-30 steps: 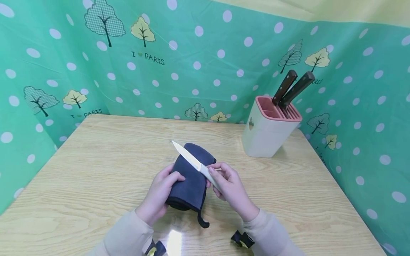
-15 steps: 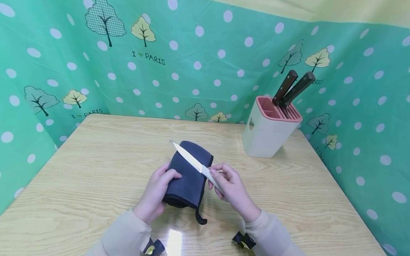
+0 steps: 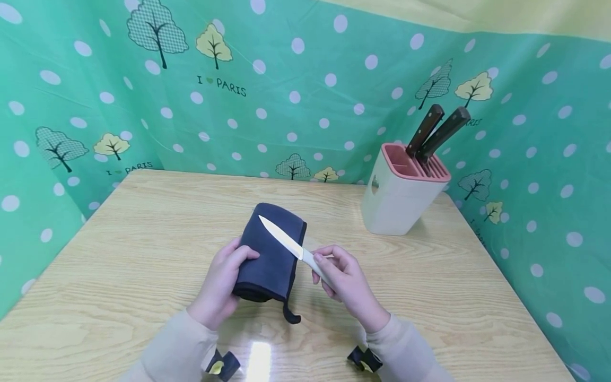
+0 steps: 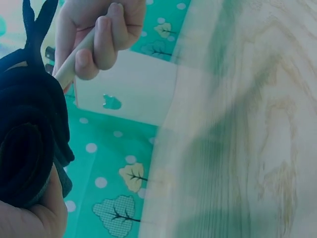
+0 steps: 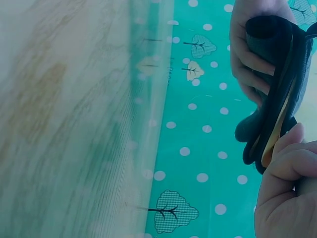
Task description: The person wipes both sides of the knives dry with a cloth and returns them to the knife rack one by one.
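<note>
My left hand (image 3: 219, 281) grips a rolled dark blue cloth (image 3: 269, 265) with black edging and a small hanging loop, thumb on top. The cloth is held above the table. My right hand (image 3: 346, 278) pinches the pale handle of a small knife (image 3: 280, 236), whose blade points up and left across the cloth. I cannot tell whether blade and cloth touch. In the left wrist view the roll's coiled end (image 4: 25, 148) faces the camera, and my right hand's fingers (image 4: 104, 44) curl round the handle. The right wrist view shows the cloth's layered edge (image 5: 280, 106); the blade is hidden there.
A white knife block (image 3: 398, 204) with a pink top stands at the table's back right, two dark-handled knives (image 3: 441, 132) in it. A green patterned curtain (image 3: 296, 95) hangs behind the wooden table (image 3: 143, 233) and along its sides.
My left hand has moved left and slightly up with the rolled cloth, drawing it away from my right fingers. The knife and right hand have barely moved.
</note>
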Demonstrator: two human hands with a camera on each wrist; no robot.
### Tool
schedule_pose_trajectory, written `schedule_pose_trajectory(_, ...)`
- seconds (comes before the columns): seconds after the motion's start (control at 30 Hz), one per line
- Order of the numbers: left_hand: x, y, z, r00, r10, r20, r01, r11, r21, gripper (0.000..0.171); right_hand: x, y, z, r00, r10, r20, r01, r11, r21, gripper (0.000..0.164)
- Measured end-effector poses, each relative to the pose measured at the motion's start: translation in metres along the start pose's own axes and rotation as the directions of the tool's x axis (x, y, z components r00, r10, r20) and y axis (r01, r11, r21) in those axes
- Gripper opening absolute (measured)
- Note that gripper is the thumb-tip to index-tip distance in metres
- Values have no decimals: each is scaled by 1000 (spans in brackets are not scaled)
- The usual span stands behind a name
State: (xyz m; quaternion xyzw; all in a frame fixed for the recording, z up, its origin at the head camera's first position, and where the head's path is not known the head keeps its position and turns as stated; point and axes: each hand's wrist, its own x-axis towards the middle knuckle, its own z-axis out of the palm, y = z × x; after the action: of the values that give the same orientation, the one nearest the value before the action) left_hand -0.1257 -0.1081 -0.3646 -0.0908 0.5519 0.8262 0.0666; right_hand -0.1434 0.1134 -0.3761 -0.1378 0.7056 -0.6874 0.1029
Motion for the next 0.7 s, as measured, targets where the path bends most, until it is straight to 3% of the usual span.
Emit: schedule_pose_trajectory(0.7, -2, 22, -18, 999, 46, -6, -46, 998, -47, 35, -2, 0, -2, 999, 50, -4, -50, 999, 3, 29)
